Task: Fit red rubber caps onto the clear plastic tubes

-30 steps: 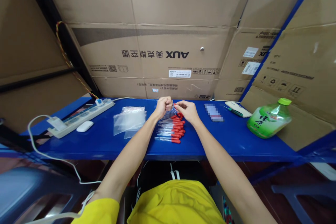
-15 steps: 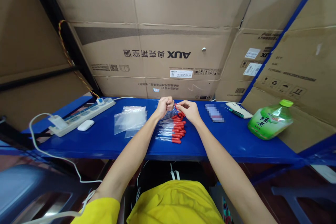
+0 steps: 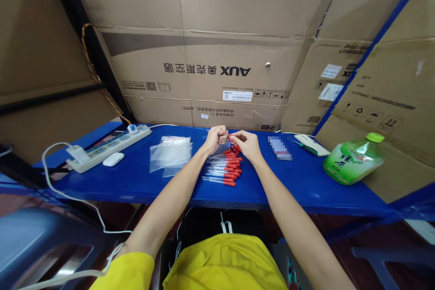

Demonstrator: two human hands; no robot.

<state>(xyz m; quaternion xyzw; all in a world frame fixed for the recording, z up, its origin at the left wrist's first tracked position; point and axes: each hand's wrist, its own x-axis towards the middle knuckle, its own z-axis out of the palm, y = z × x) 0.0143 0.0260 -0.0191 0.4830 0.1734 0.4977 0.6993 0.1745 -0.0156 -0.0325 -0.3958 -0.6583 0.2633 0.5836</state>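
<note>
A row of clear tubes with red caps (image 3: 226, 170) lies on the blue shelf (image 3: 288, 181) in front of me. Above its far end my left hand (image 3: 215, 138) is closed in a fist around the clear end of one such tube. My right hand (image 3: 247, 143) pinches the red-capped end of the same tube. The two hands almost touch. The tube itself is mostly hidden by my fingers.
Clear plastic bags (image 3: 170, 153) lie left of the tubes. Farther left are a white power strip (image 3: 108, 147) with a cable and a white case (image 3: 113, 159). On the right are a phone (image 3: 279, 147), a white device (image 3: 311, 144) and a green bottle (image 3: 353, 159) on its side. Cardboard boxes (image 3: 210, 72) stand behind.
Both hands stay together over the far end of the tube row; only the camera view has shifted slightly.
</note>
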